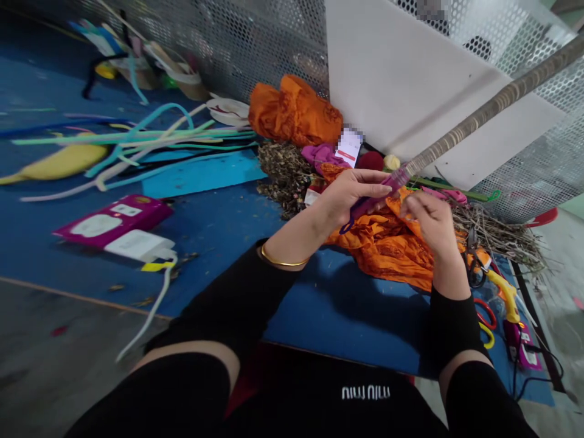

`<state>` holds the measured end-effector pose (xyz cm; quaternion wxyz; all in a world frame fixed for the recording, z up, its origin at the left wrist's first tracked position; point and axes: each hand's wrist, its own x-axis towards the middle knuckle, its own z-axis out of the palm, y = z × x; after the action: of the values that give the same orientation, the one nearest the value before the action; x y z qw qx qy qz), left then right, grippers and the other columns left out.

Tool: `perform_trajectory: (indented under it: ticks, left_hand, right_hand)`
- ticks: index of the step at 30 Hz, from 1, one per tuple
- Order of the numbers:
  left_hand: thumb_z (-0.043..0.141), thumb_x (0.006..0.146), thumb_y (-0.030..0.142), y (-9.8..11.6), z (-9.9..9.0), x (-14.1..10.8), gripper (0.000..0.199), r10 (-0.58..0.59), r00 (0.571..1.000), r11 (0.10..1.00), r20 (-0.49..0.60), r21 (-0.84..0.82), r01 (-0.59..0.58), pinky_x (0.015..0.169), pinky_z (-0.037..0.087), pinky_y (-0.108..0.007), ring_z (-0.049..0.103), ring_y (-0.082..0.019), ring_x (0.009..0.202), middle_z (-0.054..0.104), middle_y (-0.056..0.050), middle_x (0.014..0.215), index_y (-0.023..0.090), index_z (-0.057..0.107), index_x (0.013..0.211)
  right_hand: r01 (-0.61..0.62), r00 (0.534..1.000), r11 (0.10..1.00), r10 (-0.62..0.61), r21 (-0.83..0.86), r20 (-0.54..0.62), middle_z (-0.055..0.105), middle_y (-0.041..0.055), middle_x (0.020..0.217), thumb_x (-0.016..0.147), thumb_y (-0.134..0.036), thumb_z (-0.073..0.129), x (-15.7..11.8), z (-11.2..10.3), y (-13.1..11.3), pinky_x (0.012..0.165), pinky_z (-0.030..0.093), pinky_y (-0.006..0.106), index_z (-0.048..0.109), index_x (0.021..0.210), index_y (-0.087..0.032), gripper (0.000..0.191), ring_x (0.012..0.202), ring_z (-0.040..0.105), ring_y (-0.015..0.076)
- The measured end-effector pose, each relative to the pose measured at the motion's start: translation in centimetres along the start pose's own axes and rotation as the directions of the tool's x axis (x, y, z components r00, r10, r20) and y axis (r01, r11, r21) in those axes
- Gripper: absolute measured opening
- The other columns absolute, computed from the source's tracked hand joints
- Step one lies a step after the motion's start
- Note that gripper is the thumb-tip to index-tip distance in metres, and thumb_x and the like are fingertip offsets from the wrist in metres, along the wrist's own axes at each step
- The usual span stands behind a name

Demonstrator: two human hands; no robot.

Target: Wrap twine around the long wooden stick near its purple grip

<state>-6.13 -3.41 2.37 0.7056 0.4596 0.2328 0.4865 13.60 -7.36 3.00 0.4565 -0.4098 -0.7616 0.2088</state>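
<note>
My left hand (353, 194) is closed round the purple-wrapped lower end of a long, brown-banded stick (474, 125), which slants up to the upper right. A dark blue loop (349, 224) hangs from that end. Just right of it, my right hand (431, 219) has its fingers curled together; whether something thin is between them I cannot make out. Below both hands spreads crumpled orange patterned cloth (387, 249). Beyond the left hand are purple cloth (322, 157) and a phone (349, 148) with a lit screen.
Blue, green and pale pipe cleaners (150, 143) lie left on the blue table (228, 234), near a yellow banana shape (59, 163) and a purple power strip (114, 222). Scissors (476, 261), a yellow glue gun (504, 292) and dry twigs (497, 234) lie right. Perforated metal (269, 42) stands behind.
</note>
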Motion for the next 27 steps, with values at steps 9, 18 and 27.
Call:
perform_trajectory:
  ticks: [9,18,27]
  left_hand:
    - [0.093,0.061,0.026,-1.9,1.2,0.3,0.039,-0.018,0.999,1.0,0.04,-0.013,0.018,0.043,0.03,-0.016,0.049,-0.004,0.046,0.069,0.0,0.067,0.011,0.078,0.093]
    - [0.091,0.062,0.024,-1.7,1.7,-0.4,0.058,-0.012,1.0,1.0,0.024,0.007,0.012,0.043,0.03,-0.017,0.048,-0.004,0.045,0.074,-0.002,0.071,0.009,0.076,0.116]
    - [0.088,0.065,0.024,-1.7,1.5,-0.3,0.042,-0.06,0.998,0.998,0.025,-0.007,0.06,0.041,0.027,-0.017,0.048,-0.004,0.045,0.073,-0.003,0.071,0.009,0.077,0.103]
  right_hand:
    - [0.269,0.936,0.858,-0.126,0.438,-0.329,0.052,-0.002,0.064,0.098,-0.059,0.063,0.4,2.2,-0.2,0.068,0.055,0.033,0.057,0.068,-0.023,0.047,0.06,0.054,0.0129]
    - [0.035,0.919,0.921,0.123,0.389,-0.374,0.049,-0.005,0.057,0.086,-0.055,0.079,-0.5,1.2,-1.6,0.048,0.022,0.024,0.064,0.064,-0.018,0.046,0.048,0.027,0.0041]
    - [0.07,0.929,0.941,0.06,0.332,-0.365,0.049,-0.0052,0.059,0.094,-0.05,0.073,-1.2,1.6,-2.5,0.049,0.028,0.024,0.065,0.069,-0.019,0.041,0.048,0.032,0.0044]
